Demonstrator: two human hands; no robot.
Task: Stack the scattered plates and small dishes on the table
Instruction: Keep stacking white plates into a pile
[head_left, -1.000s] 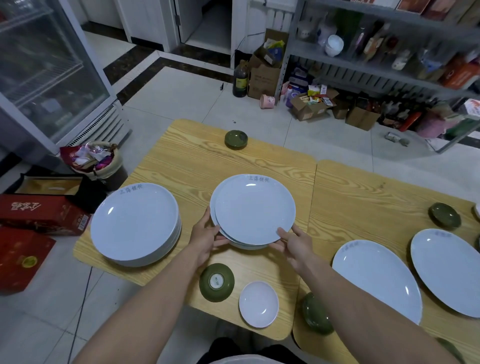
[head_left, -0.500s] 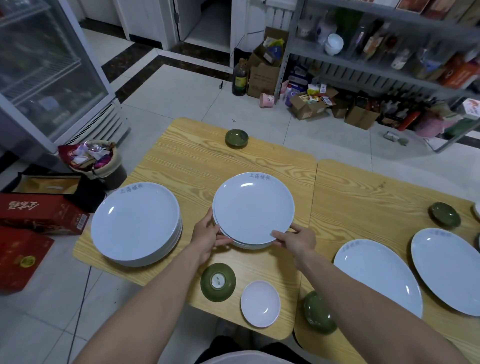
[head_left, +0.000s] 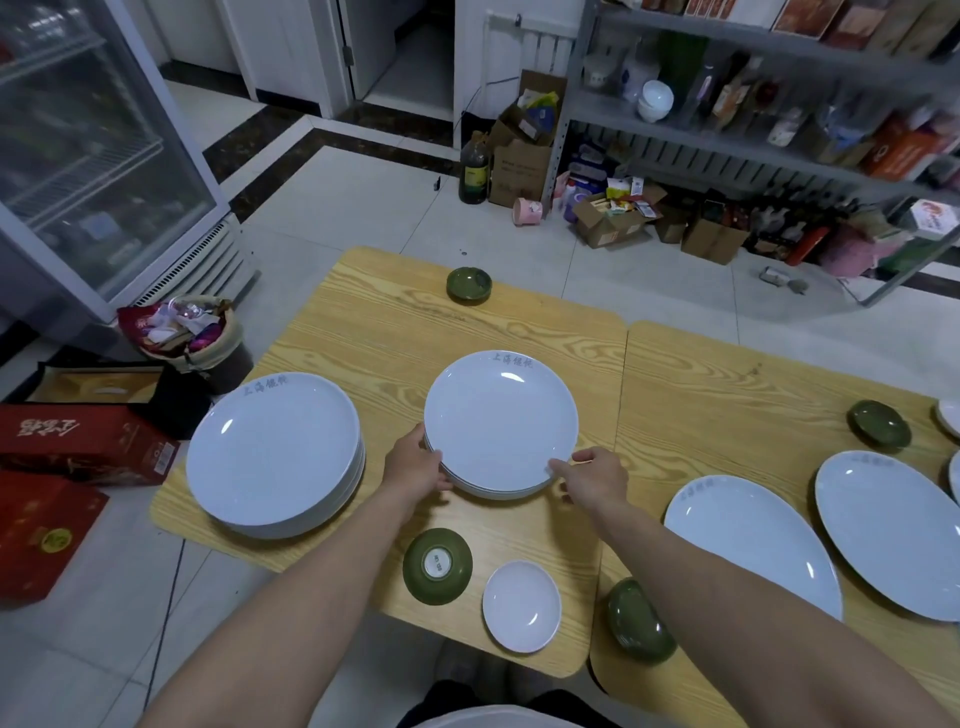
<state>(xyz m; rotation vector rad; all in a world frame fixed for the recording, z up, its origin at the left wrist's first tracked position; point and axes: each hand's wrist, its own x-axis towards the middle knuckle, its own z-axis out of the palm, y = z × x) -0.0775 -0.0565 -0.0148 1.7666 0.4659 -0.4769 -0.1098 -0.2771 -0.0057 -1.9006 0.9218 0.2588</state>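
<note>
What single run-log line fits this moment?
hands: left hand and right hand grip plate stack | stack: on table | small dishes: unstacked

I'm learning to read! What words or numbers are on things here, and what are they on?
"上海" then two blurred characters: rim of the middle plate stack.
The same print, about as blurred: rim of the left plate stack.
Faint rim print, unreadable: oval platter.
Small label, too small to read: upturned green bowl.
Gold writing, unreadable: red box.

your bare arms both reach forward; your left hand (head_left: 415, 470) curls its fingers against a rim, and your right hand (head_left: 592, 480) pinches the opposite edge with thumb and fingertips
</note>
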